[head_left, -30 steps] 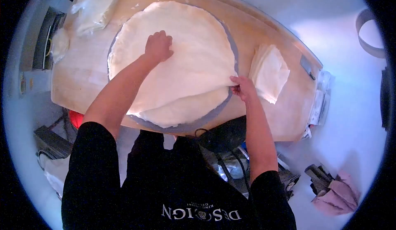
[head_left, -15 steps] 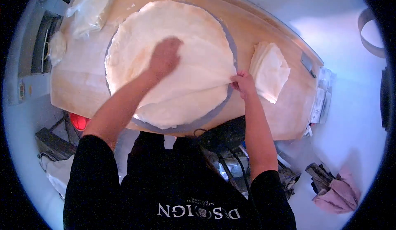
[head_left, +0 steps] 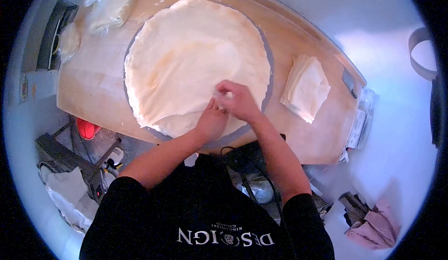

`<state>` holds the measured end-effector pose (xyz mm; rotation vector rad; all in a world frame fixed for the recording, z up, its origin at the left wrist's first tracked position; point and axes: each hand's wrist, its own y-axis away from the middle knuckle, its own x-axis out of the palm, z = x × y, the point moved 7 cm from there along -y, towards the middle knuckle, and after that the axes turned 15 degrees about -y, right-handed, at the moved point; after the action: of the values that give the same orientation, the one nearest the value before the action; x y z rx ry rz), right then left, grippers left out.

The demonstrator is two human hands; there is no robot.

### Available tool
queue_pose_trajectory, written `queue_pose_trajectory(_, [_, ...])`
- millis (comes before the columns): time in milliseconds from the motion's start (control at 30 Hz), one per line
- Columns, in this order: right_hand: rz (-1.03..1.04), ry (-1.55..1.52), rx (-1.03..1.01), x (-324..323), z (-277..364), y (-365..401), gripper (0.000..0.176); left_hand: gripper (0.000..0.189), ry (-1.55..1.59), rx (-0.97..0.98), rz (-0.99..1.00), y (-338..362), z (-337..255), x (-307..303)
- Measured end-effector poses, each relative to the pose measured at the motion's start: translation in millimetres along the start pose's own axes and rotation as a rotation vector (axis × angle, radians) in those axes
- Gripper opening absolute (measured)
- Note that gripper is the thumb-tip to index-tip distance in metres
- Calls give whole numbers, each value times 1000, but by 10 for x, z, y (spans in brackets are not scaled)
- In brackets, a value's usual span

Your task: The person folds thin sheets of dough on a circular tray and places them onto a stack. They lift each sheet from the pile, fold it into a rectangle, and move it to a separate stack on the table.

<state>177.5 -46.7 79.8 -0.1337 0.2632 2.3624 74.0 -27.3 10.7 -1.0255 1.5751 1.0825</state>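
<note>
Left hand (head_left: 212, 122) has been brought beside right hand (head_left: 238, 102), over the dough sheet (head_left: 191, 59) near the desk (head_left: 317, 138)'s front edge; two-handed working is indicated; pinching by either grip cannot be told.

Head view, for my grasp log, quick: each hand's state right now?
Left hand: over the dough sheet; grip cannot be told.
Right hand: curled, blurred; hold cannot be told.

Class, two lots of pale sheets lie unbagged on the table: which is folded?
The smaller, angular stack on the picture's right, its sheets folded together; the large round sheets lie spread out.
</note>
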Motion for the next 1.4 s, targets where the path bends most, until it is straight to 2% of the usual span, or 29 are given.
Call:
queue_pose_trajectory(67, [54,42,13,333,-132,-147,18,40,410,-101,-224,55,76,-69])
queue_pose_trajectory(100, [103,153,-11,468,-234,-203,19,40,408,-104,-225,70,77,-59])
queue_pose_trajectory(133, [152,265,-35,555,-278,-241,20,36,402,-103,-177,71,72,-29])
queue_pose_trajectory(267, [250,327,-63,642,-326,-285,23,32,439,-109,-70,71,76,1])
queue_pose_trajectory(400, [273,188,28,548,-314,-225,24,30,488,-80,-10,173,53,-278])
queue_pose_trajectory(467, [283,152,65,430,-279,-202,25,31,505,-272,-327,262,241,-456])
queue_pose_trajectory(500, [221,163,117,266,-258,-246,23,31,505,-281,-333,293,282,-461])
queue_pose_trajectory(567, [166,171,174,86,-232,-371,21,32,206,-195,-399,424,276,-555])
queue_pose_trajectory(633, [116,296,25,-39,-156,-691,21,32,209,-176,-364,467,291,-492])
queue_pose_trajectory(700, [129,342,-36,-6,-439,-994,23,33,215,-152,-317,499,243,-372])
queue_pose_trajectory(767, [131,391,-104,35,-512,-1141,25,54,258,-55,-102,460,155,-140])
queue_pose_trajectory(833, [196,350,86,51,-590,-1194,28,51,249,-48,-108,510,158,-167])
queue_pose_trajectory(867, [196,355,86,43,-544,-1141,28,48,242,-48,-118,544,162,-209])
queue_pose_trajectory(933, [53,408,-38,-26,-338,-917,34,43,315,-66,-179,739,224,-311])
queue_pose_trajectory(967, [66,408,-44,7,-286,-772,34,38,386,-86,-232,889,271,-370])
queue_pose_trajectory(1000, [28,509,-151,30,-167,-579,40,38,386,-98,-231,1053,283,-426])
queue_pose_trajectory(1033, [-13,606,-263,74,-66,-433,47,33,634,-376,-118,1247,461,-345])
queue_pose_trajectory(1067, [-6,596,-264,164,-71,-324,47,28,877,-654,4,1483,599,-188])
queue_pose_trajectory(1133, [62,698,-337,418,-90,-175,61,25,1106,-1055,-20,1934,890,186])
queue_pose_trajectory(1167, [57,689,-335,469,-154,-159,61,23,1344,-1193,-223,2034,996,154])
queue_pose_trajectory(1233, [129,807,-251,588,-347,-151,74,20,1566,-1420,-404,2191,1196,224])
queue_pose_trajectory(1267, [125,802,-252,597,-380,-145,74,20,1559,-1420,-404,2192,1255,209])
queue_pose_trajectory(1333, [145,823,-226,599,-414,-136,79,19,1540,-1548,-429,2263,1346,191])
queue_pose_trajectory(1400, [108,806,-262,571,-332,-106,75,20,1503,-1551,-473,2248,1409,123])
